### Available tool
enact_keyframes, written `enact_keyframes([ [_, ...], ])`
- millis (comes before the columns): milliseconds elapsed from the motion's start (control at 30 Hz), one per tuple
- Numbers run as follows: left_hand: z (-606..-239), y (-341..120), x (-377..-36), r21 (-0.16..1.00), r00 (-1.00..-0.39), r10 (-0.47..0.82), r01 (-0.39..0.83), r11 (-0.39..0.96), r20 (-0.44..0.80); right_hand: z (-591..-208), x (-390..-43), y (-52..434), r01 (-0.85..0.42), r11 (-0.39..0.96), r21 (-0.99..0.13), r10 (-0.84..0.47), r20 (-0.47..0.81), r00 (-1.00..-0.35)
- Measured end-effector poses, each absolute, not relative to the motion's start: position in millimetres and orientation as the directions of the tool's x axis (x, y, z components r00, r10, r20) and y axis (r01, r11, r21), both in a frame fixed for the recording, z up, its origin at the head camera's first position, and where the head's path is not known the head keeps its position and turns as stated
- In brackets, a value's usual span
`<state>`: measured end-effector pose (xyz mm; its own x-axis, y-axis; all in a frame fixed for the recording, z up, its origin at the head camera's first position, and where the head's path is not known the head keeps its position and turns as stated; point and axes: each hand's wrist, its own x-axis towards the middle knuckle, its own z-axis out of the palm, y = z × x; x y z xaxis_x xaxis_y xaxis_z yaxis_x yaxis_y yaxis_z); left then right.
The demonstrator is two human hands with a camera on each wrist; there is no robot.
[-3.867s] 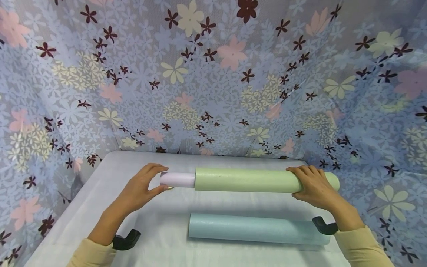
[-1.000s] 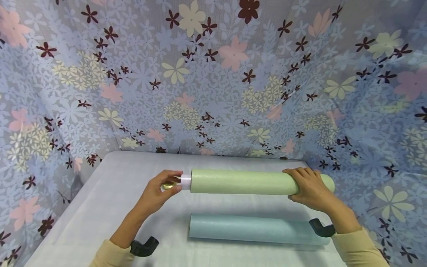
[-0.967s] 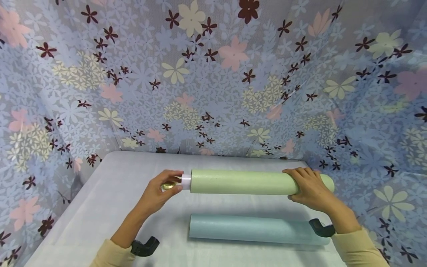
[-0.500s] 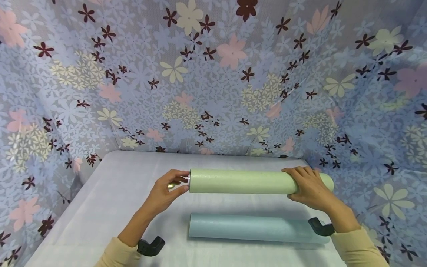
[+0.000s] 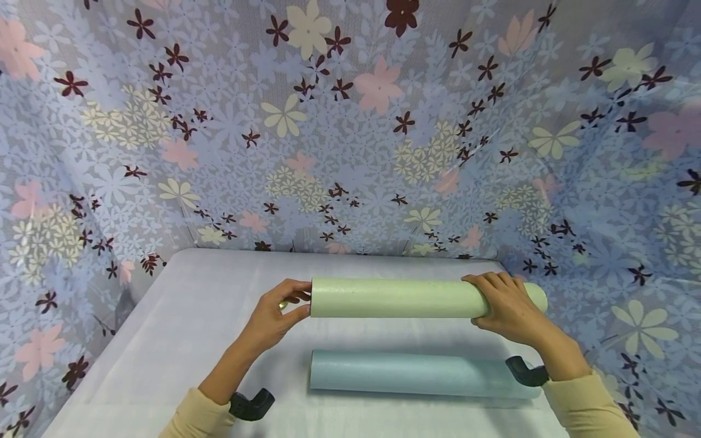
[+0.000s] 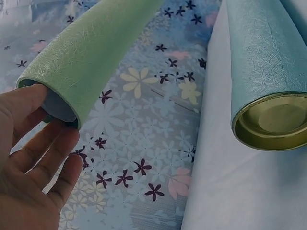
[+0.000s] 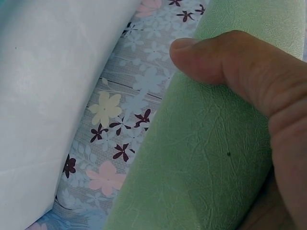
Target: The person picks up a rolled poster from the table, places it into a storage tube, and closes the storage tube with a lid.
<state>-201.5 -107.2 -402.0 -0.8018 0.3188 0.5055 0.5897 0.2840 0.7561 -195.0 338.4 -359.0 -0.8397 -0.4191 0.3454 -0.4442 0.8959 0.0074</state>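
Above table (image 5: 164, 340): right hand (image 5: 506, 307) wraps green tube (image 5: 394, 298); left hand (image 5: 271, 316), fingers loosely spread, touches its opposite end; blue tube (image 5: 416, 374) below.

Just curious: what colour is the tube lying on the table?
Light blue tube, clearest in the head view.

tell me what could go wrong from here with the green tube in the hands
The green tube is held off the table, gripped by the right hand near one end only; it could droop or slip. The left hand has fingertips right at the open end and might get pinched. If dropped, it may hit the blue tube below.
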Motion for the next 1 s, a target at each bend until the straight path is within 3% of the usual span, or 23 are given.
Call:
enact_keyframes([
  [1000,-403.7,-102.4,-200.9,0.718,-0.776,0.316,0.627,0.302,0.546,-361.5,-193.2,341.6,-0.444,0.896,0.014,-0.418,0.361,-0.833],
])
